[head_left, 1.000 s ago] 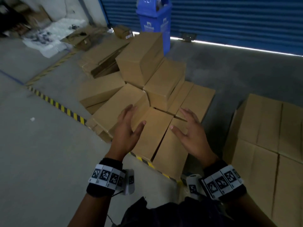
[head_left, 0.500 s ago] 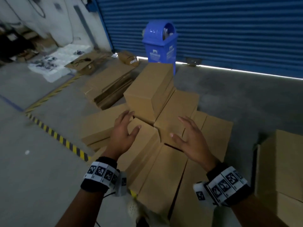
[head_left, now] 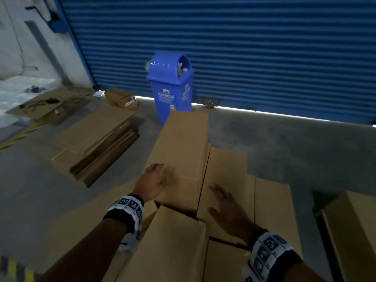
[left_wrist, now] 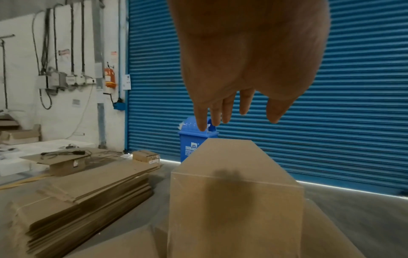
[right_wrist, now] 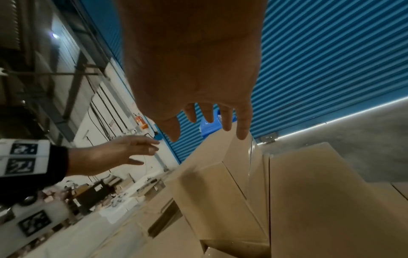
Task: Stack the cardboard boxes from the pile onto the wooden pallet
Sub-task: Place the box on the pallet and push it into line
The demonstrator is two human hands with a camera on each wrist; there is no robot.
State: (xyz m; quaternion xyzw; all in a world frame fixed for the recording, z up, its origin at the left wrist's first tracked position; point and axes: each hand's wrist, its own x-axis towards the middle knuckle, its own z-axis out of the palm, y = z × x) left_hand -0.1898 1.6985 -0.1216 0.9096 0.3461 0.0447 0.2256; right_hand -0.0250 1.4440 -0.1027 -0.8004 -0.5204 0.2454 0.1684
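1. My left hand (head_left: pixel 151 183) sits at the left edge of the top box (head_left: pixel 181 157), fingers straight and loose, gripping nothing. The left wrist view shows it above the box with a gap, so I can't tell if it touches.
2. My right hand (head_left: pixel 227 208) is spread, fingers relaxed, over the box (head_left: pixel 223 180) just right of the top one. Nothing held.
3. Top box lies long-side up on the pile (head_left: pixel 175 247), pointing toward the bin (head_left: pixel 171 92).
4. More boxes (head_left: pixel 272 210) lie around and under it.
5. Flat cardboard stack (head_left: pixel 95 147) on the floor, left of the pile.
6. Blue shutter (head_left: pixel 244 47) behind the bin.
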